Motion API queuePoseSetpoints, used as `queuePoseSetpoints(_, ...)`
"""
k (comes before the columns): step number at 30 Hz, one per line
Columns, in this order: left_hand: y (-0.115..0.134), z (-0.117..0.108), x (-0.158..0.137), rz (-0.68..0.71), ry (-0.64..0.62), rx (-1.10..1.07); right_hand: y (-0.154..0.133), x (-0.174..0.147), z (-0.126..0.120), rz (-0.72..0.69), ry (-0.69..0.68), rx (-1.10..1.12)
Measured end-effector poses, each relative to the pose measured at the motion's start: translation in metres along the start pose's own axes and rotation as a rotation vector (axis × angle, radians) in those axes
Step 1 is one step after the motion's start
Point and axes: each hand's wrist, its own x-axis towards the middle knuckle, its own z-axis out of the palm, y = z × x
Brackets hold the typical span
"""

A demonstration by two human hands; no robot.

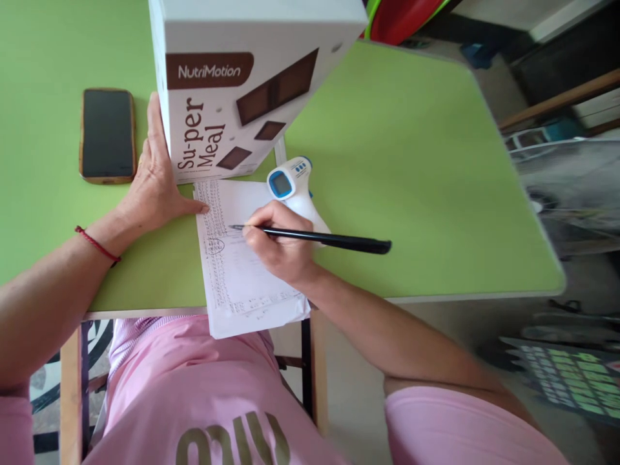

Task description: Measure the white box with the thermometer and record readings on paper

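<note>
My right hand (283,242) grips a black pen (339,240), its tip at a sheet of paper (252,271) covered in part with handwriting. The sheet lies on a thin stack that juts over the table's front edge. My left hand (157,174) is open, fingers stretched along the left side of a white NutriMotion box (208,123), thumb resting on the paper's upper left corner. The box stands upright behind the paper. Just behind my right hand lies a white and blue infrared thermometer (290,181), its handle partly hidden.
A phone with a brown case (107,135) lies left of my left hand on the green table (411,161). Beyond the far edge is a red and green object (400,19). A patterned sheet (571,374) and blurred items sit off the table's right side.
</note>
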Motion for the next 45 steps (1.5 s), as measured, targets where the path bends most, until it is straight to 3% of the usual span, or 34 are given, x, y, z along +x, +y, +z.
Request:
queuePoseSetpoints(3,0.0,-0.001,-0.001,-0.015,-0.022,0.022,0.007,0.003,-0.003,-0.104,0.071,-0.153)
queuePoseSetpoints(7,0.005,-0.006,0.003,-0.041,-0.018,0.024,0.022,0.011,-0.008,-0.242,0.014,-0.338)
queuePoseSetpoints(14,0.014,-0.013,0.018,-0.087,0.072,-0.131,0.029,0.013,-0.007,-0.177,-0.185,-0.461)
queuePoseSetpoints(17,0.011,-0.013,0.019,-0.118,0.123,-0.189,0.027,0.014,-0.009,-0.17,-0.182,-0.467)
queuePoseSetpoints(20,0.008,-0.011,0.017,-0.15,0.147,-0.229,0.032,0.018,-0.02,-0.064,-0.05,-0.505)
queuePoseSetpoints(23,0.008,-0.008,0.015,-0.168,0.163,-0.275,0.042,0.021,-0.036,0.173,0.041,-0.629)
queuePoseSetpoints(26,0.009,-0.006,0.014,-0.17,0.194,-0.291,0.05,0.021,-0.046,0.371,-0.004,-0.73)
queuePoseSetpoints(29,0.013,-0.009,0.014,-0.16,0.23,-0.301,0.052,0.021,-0.049,0.418,-0.079,-0.744)
queuePoseSetpoints(35,0.031,-0.017,0.011,-0.157,0.244,-0.351,0.049,0.026,-0.054,0.447,-0.039,-0.655)
queuePoseSetpoints(39,0.041,-0.017,0.006,-0.229,0.198,-0.359,0.039,0.032,-0.054,0.38,0.251,-0.398)
queuePoseSetpoints(42,0.039,-0.016,0.003,-0.307,0.125,-0.307,0.022,0.033,-0.045,0.294,0.449,0.008)
queuePoseSetpoints(43,0.037,-0.016,0.003,-0.314,0.109,-0.3,0.015,0.032,-0.041,0.291,0.428,0.179)
queuePoseSetpoints(45,0.033,-0.016,0.003,-0.29,0.082,-0.339,0.003,0.028,-0.03,0.347,0.22,0.488)
